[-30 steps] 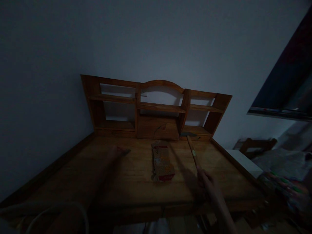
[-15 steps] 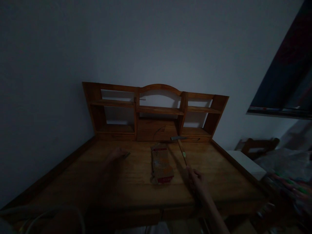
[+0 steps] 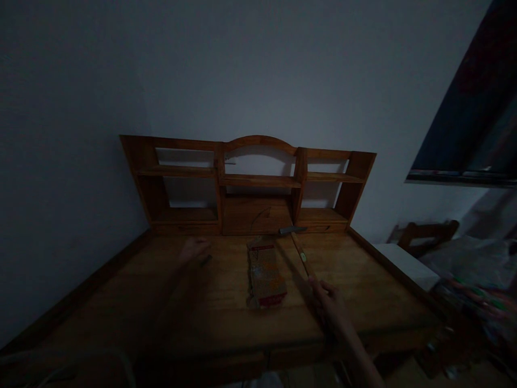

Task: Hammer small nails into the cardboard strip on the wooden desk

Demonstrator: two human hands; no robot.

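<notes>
My right hand (image 3: pixel 328 300) is closed round the wooden handle of a hammer (image 3: pixel 302 257). Its dark metal head is raised toward the back of the desk, above and to the right of a worn cardboard box (image 3: pixel 267 275) with red print and orange patches. On the left, my left hand (image 3: pixel 194 249) hovers over the desktop, fingers stretched toward the right, apparently holding nothing. Just below its fingertips lies a small dark bar-like piece (image 3: pixel 205 261), too dim to name.
A wooden shelf unit (image 3: pixel 258 182) stands along the back of the desk (image 3: pixel 226 318). Raised wooden edges run down both sides. To the right are a white surface (image 3: pixel 407 267), a wooden chair back (image 3: pixel 428 237) and plastic-wrapped items (image 3: pixel 476 269). The room is dark.
My left hand has lifted slightly away from the small dark piece, which stays on the desk. The hammer remains in my right hand, nearly unmoved. The view has shifted a little.
</notes>
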